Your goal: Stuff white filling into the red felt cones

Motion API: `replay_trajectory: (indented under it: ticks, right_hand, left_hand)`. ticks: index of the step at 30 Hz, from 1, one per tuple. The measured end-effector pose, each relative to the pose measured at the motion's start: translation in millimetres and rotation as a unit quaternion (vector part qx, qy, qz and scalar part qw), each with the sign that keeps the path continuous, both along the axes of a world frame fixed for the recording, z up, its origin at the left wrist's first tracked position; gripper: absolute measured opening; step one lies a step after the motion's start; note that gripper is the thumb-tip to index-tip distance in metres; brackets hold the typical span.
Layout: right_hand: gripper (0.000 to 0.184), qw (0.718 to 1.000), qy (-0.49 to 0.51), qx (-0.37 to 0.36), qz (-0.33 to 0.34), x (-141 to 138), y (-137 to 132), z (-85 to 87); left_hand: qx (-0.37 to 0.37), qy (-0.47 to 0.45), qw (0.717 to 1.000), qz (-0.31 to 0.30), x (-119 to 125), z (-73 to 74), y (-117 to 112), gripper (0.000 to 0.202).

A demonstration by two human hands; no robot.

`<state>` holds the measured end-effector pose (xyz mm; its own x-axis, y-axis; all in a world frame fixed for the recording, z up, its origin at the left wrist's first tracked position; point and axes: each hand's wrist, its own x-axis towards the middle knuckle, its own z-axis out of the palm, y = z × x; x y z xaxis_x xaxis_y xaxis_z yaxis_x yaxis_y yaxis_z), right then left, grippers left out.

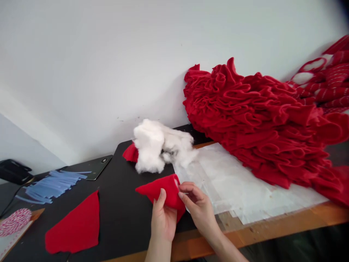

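Note:
A folded piece of red felt point(166, 193), shaped like a cone, is held up over the black mat point(122, 203). My left hand point(163, 218) cups it from below. My right hand point(197, 205) pinches its open edge between thumb and fingers. Left of my hands, a flat red felt triangle point(73, 223) lies on the mat. Farther ahead sits a loose clump of white stuffing point(155, 145), with a red felt scrap point(131, 153) partly hidden under its left side. Neither hand touches these.
A large heap of ruffled red felt point(259, 116) rises against the white wall at right, over a translucent plastic sheet point(245, 185). Blue strips point(51, 187), red-and-white twine point(15, 222) and a black object point(13, 171) lie at left. The wooden table edge point(245, 233) runs along the front.

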<state>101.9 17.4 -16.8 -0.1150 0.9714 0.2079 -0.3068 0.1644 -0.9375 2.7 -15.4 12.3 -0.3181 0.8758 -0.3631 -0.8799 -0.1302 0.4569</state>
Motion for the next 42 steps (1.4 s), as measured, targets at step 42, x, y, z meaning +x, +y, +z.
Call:
replay_trajectory:
  ticks: [42]
  right_hand:
    - [0.025, 0.998, 0.011, -0.055, -0.014, -51, -32, 8.4]
  left_hand:
    - [0.094, 0.01, 0.995, 0.032, -16, -9.6, -28, 0.038]
